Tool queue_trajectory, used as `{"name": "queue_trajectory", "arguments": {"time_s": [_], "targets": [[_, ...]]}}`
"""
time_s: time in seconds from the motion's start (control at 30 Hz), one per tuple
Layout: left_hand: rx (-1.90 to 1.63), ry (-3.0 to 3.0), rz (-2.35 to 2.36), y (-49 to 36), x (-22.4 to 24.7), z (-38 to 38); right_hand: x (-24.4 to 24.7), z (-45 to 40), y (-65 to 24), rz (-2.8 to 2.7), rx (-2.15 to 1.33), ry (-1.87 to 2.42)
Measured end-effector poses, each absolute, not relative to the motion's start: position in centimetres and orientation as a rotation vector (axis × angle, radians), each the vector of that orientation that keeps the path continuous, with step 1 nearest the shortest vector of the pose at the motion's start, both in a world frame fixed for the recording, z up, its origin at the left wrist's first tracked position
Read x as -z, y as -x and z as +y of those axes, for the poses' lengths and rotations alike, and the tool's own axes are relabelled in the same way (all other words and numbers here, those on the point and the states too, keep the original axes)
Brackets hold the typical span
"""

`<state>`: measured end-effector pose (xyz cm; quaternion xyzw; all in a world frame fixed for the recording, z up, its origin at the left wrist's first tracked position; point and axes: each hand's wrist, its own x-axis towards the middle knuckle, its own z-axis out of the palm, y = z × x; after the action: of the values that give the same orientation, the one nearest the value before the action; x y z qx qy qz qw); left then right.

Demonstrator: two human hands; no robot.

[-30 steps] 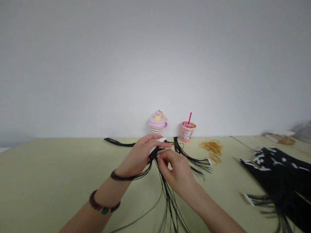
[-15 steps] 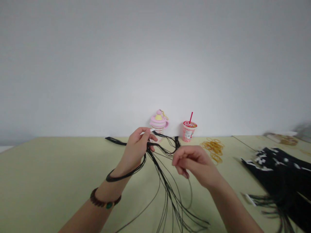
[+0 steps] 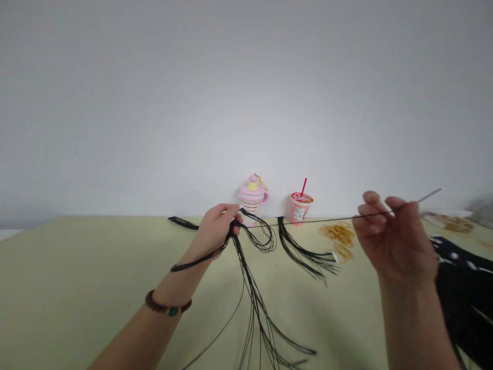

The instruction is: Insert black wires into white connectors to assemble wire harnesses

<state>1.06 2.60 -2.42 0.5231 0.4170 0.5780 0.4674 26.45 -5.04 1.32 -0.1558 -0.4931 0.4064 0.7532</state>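
As the left hand (image 3: 217,228) pinches the black bundle (image 3: 243,261) to the left of the cup (image 3: 300,209), the right hand (image 3: 396,241) has a single strand (image 3: 327,220) between thumb and finger, well to the cup's right, other fingers half curled. That strand spans the gap nearly straight, crossing in front of the cup's base, its tip poking out past the thumb. From the left grip, the bundle's ends fan out over the surface (image 3: 115,267), nearer than the cup, with one length draped over the wrist. All of it should be light and bendy with a touch of spring, I'd judge, thin enough to slip or tangle; best hold is at the gathered end, fingertips for a lone strand. Now, the tricky viewing: that gathered end is mostly buried in the left hand, so how the strands join can't be told. The strand's tip is blurred, several lower ends leave the frame, and far right of the cup the black pile (image 3: 466,293) is cut off, partly behind the right forearm.
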Motion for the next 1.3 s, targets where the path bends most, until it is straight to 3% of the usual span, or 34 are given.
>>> {"name": "queue_trajectory", "arguments": {"time_s": [0.43, 0.77, 1.3], "targets": [[-1.249, -1.442, 0.901, -1.0, 1.9, 1.3, 1.0, -4.4, -21.4, -1.34, -0.883, 0.722], [-1.066, -1.033, 0.698, -2.0, 1.7, 0.5, 3.4, -4.3, -17.3, -1.719, -0.196, 1.083], [-1.052, -1.108, 0.653, -3.2, 1.9, -0.4, 4.5, -3.7, -16.8, -1.818, -0.018, 1.133]]}}
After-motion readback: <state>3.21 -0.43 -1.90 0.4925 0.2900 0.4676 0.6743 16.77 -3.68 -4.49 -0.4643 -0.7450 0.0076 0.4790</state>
